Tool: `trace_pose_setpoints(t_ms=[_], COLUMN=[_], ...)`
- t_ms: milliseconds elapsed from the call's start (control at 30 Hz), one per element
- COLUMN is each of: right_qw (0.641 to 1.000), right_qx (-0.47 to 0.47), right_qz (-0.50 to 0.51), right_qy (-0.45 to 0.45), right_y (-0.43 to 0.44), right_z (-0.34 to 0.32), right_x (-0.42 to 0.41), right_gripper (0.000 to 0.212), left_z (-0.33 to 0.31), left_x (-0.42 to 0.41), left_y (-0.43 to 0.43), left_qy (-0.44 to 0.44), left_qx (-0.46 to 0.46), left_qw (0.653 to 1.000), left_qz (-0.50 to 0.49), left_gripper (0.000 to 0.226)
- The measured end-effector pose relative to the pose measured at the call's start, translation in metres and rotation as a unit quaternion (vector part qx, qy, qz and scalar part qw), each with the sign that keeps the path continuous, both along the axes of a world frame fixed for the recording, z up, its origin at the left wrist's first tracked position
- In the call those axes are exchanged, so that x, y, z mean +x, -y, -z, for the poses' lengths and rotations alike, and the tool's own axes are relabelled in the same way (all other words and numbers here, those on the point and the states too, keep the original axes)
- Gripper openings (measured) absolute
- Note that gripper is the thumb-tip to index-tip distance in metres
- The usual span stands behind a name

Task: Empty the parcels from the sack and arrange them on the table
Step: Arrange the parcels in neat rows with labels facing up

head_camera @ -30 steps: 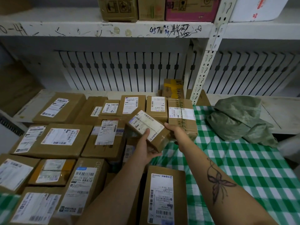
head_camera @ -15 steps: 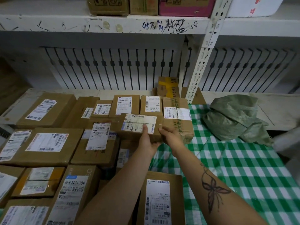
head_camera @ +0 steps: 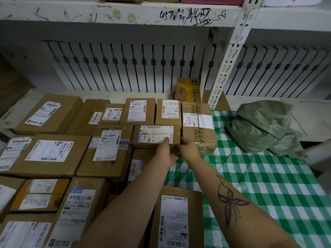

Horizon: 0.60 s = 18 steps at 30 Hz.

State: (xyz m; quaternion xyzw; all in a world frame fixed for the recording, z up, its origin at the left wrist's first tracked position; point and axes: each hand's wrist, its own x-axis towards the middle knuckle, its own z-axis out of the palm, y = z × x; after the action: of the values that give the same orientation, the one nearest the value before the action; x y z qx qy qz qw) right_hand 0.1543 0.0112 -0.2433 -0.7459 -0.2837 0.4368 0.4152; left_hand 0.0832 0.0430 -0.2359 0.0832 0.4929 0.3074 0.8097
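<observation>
- My left hand (head_camera: 165,153) grips the near edge of the small parcel (head_camera: 155,136), with the thumb pressed onto its white label and the fingers curled underneath.
- My right hand (head_camera: 189,149) clamps the same parcel's near right corner. The two hands are almost touching.
- The small parcel sits level at 12 o'clock from my wrists. Its right end is against a taped parcel (head_camera: 198,126) at its 3 o'clock. I cannot tell whether it rests on the boxes below.
- The sack (head_camera: 265,127), green and crumpled, lies at 2 o'clock, well apart from both hands. Its contents are hidden.
- Labelled parcels (head_camera: 48,154) are packed side by side from 7 to 12 o'clock.
- The table (head_camera: 268,185) has a green-and-white checked cloth showing from 3 to 5 o'clock.
- Behind it are a scribbled white shelf (head_camera: 125,15) and a slatted panel (head_camera: 125,68).
</observation>
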Motion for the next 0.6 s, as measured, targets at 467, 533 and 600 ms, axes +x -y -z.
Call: trace_pose_setpoints(t_ms=[467,533,600], right_qw=[0.994,0.991,0.990], right_qx=[-0.104,-0.130,-0.135], right_qz=[-0.018,-0.034,-0.039], right_qy=[0.017,0.006,-0.001], right_y=[0.020,0.028,0.035], right_z=[0.005,0.005,0.004], right_x=[0.011,0.010,0.006], right_gripper=[0.024,0.024,0.023], left_z=[0.012,0.012,0.012], left_x=[-0.024,-0.030,-0.036], left_y=[-0.002,0.002,0.009], left_qy=[-0.159,-0.167,-0.170], left_qx=[0.082,0.100,0.104], left_qw=[0.974,0.968,0.966], left_qz=[0.138,0.160,0.167], left_gripper=[0.042,0.043,0.042])
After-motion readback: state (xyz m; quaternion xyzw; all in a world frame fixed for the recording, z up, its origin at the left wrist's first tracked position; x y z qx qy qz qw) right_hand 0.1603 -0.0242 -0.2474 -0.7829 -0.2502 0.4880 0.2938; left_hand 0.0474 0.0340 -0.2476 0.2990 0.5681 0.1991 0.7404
